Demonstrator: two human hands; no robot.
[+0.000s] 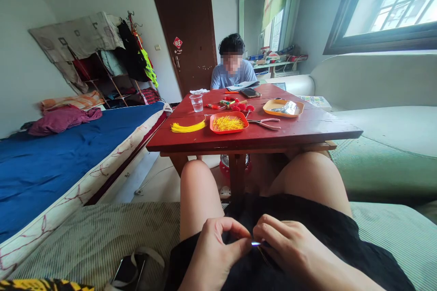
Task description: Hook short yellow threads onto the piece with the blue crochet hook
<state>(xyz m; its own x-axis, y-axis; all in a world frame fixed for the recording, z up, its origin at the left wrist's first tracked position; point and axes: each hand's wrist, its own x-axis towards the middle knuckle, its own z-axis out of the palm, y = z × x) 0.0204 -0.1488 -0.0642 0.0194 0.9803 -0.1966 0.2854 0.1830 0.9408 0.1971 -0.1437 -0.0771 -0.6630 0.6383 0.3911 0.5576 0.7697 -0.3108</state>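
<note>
My left hand (223, 248) is closed in a pinch over my lap, thumb and forefinger on one end of a small shiny bluish-white piece (256, 243). The other end runs into the fingers of my right hand (287, 238), which is closed around it, so its kind cannot be made out. Below the right fingers a few thin yellowish strands (263, 255) show faintly against black shorts. On the red table (300, 132) ahead lie a bundle of yellow strands (188, 127), an orange tray (211, 128) of loose yellow strands and pink-handled pliers (264, 122).
A cup of clear liquid (196, 103), red tassel-like pieces (243, 107), a yellow tray (298, 110) with a plastic bag and a phone (251, 93) are on the table. A person (234, 66) sits across. Beside my left leg, a dark device (128, 273) lies on the striped seat.
</note>
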